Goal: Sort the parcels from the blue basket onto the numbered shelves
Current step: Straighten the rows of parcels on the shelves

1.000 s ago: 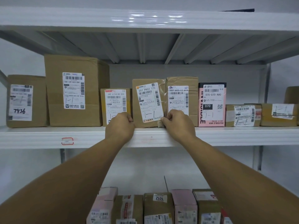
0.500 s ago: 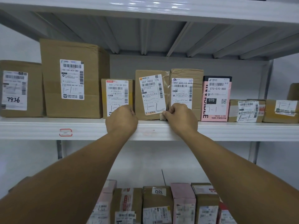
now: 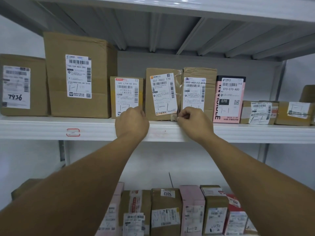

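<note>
Dim, flat indoor light with a grey cast. Glare streaks on the upper shelf [image 3: 187, 5], high above the left hand [image 3: 132, 122] and right hand [image 3: 194, 122]. Soft shade beneath it. Bowed lines toward the edges. Blurred label [image 3: 16, 87] far left of the hands; softer focus below them.

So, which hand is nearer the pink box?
Right. The right hand pinches the 507 parcel's right corner, toward the pink box; the left hand holds its left edge, farther away.
</note>
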